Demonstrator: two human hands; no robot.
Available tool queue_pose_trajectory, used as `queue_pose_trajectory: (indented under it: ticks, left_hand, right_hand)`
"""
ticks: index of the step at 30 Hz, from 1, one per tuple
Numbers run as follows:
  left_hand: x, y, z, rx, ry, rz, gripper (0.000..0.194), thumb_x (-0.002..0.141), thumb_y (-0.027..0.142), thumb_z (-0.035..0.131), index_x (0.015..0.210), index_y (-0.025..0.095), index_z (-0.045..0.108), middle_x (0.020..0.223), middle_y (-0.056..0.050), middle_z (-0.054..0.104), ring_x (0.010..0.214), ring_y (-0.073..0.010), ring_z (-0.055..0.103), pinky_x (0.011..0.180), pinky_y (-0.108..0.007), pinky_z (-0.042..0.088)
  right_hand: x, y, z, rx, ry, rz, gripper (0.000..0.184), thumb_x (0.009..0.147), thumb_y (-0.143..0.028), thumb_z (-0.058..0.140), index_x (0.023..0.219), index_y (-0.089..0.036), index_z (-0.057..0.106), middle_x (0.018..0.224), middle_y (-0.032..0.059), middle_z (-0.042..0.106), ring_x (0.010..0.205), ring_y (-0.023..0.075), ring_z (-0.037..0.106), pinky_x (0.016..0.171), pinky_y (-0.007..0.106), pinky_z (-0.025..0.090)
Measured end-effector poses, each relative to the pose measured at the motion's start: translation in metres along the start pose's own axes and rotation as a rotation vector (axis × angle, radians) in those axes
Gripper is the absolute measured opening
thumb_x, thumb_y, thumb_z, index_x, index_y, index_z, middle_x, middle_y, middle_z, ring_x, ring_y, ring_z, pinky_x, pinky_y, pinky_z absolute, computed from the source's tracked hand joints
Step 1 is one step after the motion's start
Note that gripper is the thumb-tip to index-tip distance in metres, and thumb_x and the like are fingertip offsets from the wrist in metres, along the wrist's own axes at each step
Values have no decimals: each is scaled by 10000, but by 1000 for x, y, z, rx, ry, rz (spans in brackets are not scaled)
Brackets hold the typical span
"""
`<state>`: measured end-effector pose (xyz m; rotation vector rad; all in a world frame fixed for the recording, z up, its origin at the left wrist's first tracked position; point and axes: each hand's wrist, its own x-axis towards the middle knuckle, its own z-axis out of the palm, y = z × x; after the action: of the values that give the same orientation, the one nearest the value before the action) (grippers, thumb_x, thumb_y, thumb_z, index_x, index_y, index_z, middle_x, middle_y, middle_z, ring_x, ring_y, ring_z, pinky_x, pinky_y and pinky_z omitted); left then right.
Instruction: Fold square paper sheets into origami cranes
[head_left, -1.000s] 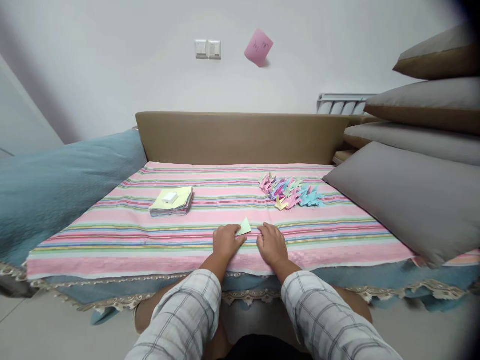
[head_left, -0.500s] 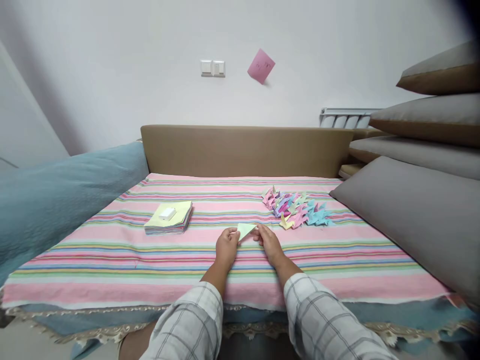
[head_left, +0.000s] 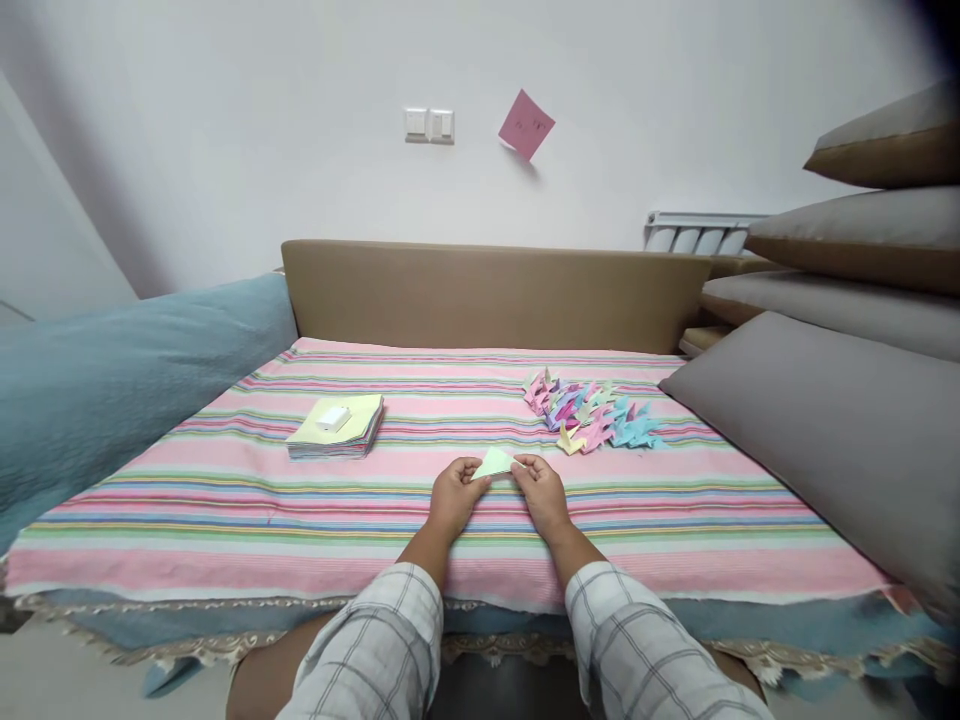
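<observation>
A pale green sheet of paper (head_left: 495, 462), folded into a small triangle, is held just above the striped cloth (head_left: 330, 505). Its left corner is pinched between the thumb and fingers of my left hand (head_left: 454, 492). My right hand (head_left: 543, 492) grips the right corner the same way. The triangle's peak points away from me and its long edge faces me. Beyond my right hand lies a pile of folded paper cranes (head_left: 592, 415) in pink, purple, yellow, green and blue.
To the left a stack of square paper (head_left: 367, 412), yellow on top, carries a small white box (head_left: 333, 418). Grey cushions (head_left: 825, 410) are piled on the right. A blue-covered armrest (head_left: 150, 370) bounds the left side, and a brown backrest (head_left: 487, 297) the far side.
The paper triangle has turned so that its long edge faces me and its peak points away. My right hand has shifted its grip to the right corner. The camera view has tilted slightly.
</observation>
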<state>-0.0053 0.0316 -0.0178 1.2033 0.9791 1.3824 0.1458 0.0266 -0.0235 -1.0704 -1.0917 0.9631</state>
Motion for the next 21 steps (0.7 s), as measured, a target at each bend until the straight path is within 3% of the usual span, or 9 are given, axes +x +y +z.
queue_pose_trajectory:
  ticks: [5,21]
  left_hand:
    - [3,-5,-3,17,11,13,358,566,234,761,885,154,620,820,-37,690,729,-145,629,655,-244,483]
    - [3,-7,-5,34,11,19,388,611,315,747,943,147,636,887,-68,702,765,-153,640,678,-250,485]
  right_hand:
    - [0,-1,-2,-47,41,-46,466,774,-578,482,889,-167,669,702,35,641,668,175,576,647,291,442]
    - [0,3,-3,-29,30,-33,425,763,-541,524,900,-165,669,796,43,665,688,173,592,679,298,466]
